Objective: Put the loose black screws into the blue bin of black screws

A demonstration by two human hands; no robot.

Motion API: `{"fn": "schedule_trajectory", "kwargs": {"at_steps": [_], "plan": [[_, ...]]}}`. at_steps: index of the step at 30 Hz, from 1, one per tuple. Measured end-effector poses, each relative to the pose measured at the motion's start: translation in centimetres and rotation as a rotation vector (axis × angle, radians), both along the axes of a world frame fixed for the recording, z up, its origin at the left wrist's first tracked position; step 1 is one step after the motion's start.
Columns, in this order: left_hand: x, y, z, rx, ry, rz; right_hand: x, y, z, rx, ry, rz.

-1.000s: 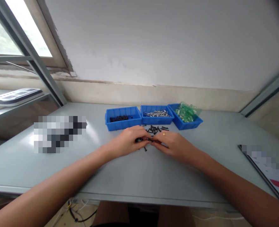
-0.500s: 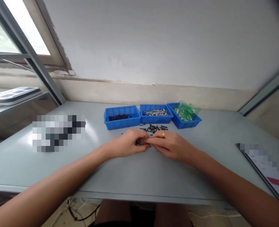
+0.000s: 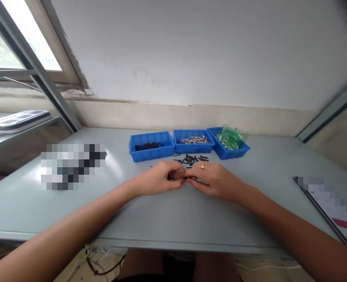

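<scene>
My left hand (image 3: 160,178) is closed in a loose curl, with dark screws partly visible inside its fingers. My right hand (image 3: 213,178), with a gold ring on one finger, meets its fingertips. Between the right thumb and fingers a small black screw (image 3: 186,178) shows, mostly covered. Just beyond both hands lies a loose pile of black screws (image 3: 189,159) on the grey table (image 3: 161,219). Behind them stand a blue bin of black screws (image 3: 152,155), a blue bin of silver screws or nails (image 3: 193,148), and a blue bin with green plastic bags (image 3: 232,138).
A pixelated object (image 3: 70,166) lies on the table's left side. A tablet-like device (image 3: 332,215) is at the right edge. The wall (image 3: 191,58) rises behind the bins, and metal frame posts (image 3: 52,90) flank the table.
My right fingers have parted slightly from the left fingertips, and a dark screw now shows in the pinch. The left hand has hardly moved.
</scene>
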State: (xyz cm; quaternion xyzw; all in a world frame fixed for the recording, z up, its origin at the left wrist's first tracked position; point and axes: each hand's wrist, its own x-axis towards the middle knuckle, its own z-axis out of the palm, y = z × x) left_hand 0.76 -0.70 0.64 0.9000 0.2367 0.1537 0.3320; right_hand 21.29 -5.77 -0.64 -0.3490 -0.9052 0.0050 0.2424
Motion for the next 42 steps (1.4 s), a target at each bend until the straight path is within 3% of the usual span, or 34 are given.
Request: {"fn": "schedule_trajectory", "kwargs": {"at_steps": [22,42], "plan": [[-0.14,0.40,0.07,0.203,0.009,0.007,0.20,0.03,0.36,-0.012,0.006,-0.138],[-0.27,0.49,-0.24,0.242,0.042,-0.027,0.07,0.19,-0.19,-0.048,-0.001,-0.116]]}}
